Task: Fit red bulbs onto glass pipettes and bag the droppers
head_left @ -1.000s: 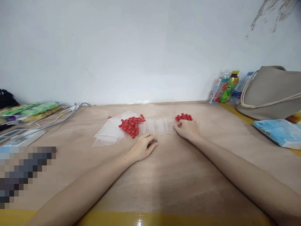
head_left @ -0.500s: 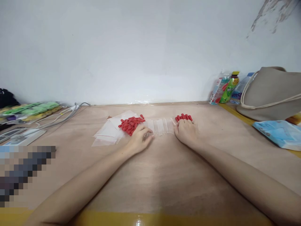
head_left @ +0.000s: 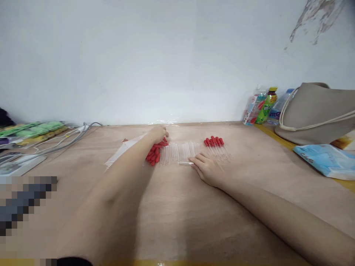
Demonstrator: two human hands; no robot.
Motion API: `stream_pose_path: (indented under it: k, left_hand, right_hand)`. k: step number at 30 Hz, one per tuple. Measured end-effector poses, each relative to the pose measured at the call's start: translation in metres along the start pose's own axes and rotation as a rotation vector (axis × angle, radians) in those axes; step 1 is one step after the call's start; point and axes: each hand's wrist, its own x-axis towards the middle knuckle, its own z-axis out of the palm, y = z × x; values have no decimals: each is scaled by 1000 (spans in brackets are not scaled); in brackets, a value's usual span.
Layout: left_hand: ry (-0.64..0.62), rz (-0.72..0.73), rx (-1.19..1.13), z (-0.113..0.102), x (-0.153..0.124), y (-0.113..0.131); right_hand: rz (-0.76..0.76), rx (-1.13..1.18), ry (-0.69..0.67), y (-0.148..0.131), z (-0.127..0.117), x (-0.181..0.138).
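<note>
Single clear glass tube [head_left: 185, 163]: lies on the worktop [head_left: 180, 210] just nearer than the row of glass tubes [head_left: 177, 151], long axis left to right, crosswise to that row. Its right end meets the fingers [head_left: 197, 163] of the right hand [head_left: 208, 170], which is the nearer hand and lies loosely spread, closed on nothing. Left hand [head_left: 159, 132]: stretched to the far edge of the pile of red rubber bulbs [head_left: 153, 156], fingers curled down over it; whether they hold a bulb cannot be told. Bulb-capped droppers [head_left: 214, 142] lie right of the row.
</note>
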Motion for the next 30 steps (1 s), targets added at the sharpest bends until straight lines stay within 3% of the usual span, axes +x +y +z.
stream_pose_path:
  k: [8,14,19,22,25,30]
  left_hand:
    - [-64,0,-20,10,14,-2]
    - [63,-41,-82,-7,3,9]
    - [208,-12,-170,-16,-38,49]
    - [316,74,-381,-12,-75,82]
    - [416,65,-480,-2,-108,109]
    - [407,46,-523,13,-127,129]
  right_hand:
    - [-34,51,-21,1,0,0]
    - [2,107,-12,0,-1,0]
    - [74,125,29,1,-2,-1]
    - [128,121,36,1,-2,-2]
    - [168,112,46,2,-1,-3]
    - [210,124,75,3,0,-4]
